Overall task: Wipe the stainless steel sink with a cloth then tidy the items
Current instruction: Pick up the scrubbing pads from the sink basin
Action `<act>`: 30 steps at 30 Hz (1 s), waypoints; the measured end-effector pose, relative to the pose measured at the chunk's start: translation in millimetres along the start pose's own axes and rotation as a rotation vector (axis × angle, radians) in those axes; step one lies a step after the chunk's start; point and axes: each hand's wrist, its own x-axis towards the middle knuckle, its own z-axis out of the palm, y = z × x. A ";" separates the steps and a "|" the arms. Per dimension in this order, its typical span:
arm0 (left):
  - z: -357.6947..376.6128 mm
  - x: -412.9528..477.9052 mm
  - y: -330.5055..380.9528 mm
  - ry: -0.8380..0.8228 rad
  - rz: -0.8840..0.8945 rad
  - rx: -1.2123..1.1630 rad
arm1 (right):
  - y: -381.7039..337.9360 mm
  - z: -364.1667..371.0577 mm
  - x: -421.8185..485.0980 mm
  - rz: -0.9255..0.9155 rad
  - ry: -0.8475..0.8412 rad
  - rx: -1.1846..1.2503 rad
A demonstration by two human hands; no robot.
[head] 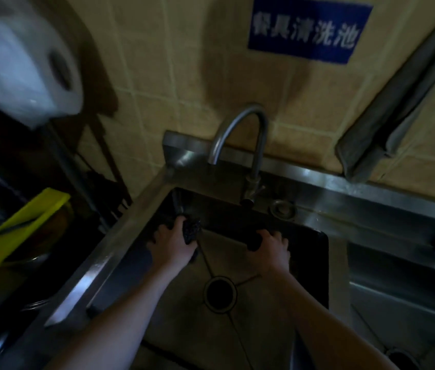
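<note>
1. Sink (pixel 131 236) of stainless steel fills the middle of the view, with its round drain (pixel 220 293) in the basin floor and a curved faucet (pixel 248 134) rising from the back ledge.
2. Both bare forearms reach down into the basin, and the hands sit side by side near its back wall.
3. The left hand (pixel 175 241) is low in the back left corner, fingers curled round a dark, bumpy cloth (pixel 191 232) that bunches out at the thumb side.
4. The right hand (pixel 271 249) is below the faucet base, its fingers wrapped round a dark lump (pixel 253 240); the light is too dim to tell whether this is the other end of the same cloth.
5. A small round fitting (pixel 282 208) lies on the ledge just right of the faucet base.
6. A second basin (pixel 398 276) adjoins on the right.
7. On the tiled wall hangs a blue sign (pixel 307 30) with white characters, and a grey towel (pixel 398 108) slants along the wall at right.
8. At left, a white paper roll (pixel 24 65) in clear wrap is blurred at the top, and a yellow-green board (pixel 16 231) leans among dark dishes.
</note>
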 end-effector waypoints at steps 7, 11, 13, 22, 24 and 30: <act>-74.5 -19.1 -27.9 0.150 -0.008 -0.164 | -61.7 -33.2 -24.7 -0.176 0.004 -0.023; -115.2 -32.5 -51.2 0.169 -0.101 -0.038 | -102.8 -38.2 -44.1 -0.288 -0.034 -0.043; -135.3 -39.9 -65.9 0.171 -0.133 -0.042 | -122.9 -38.2 -54.2 -0.341 -0.037 -0.028; -218.5 -76.5 -147.2 0.259 -0.263 -0.056 | -219.2 -30.7 -104.0 -0.621 -0.179 0.079; -235.2 -81.4 -169.4 0.271 -0.304 -0.073 | -245.5 -29.4 -113.4 -0.673 -0.228 0.082; -282.7 -92.6 -237.0 0.366 -0.382 -0.117 | -335.7 -14.8 -147.4 -0.735 -0.276 0.031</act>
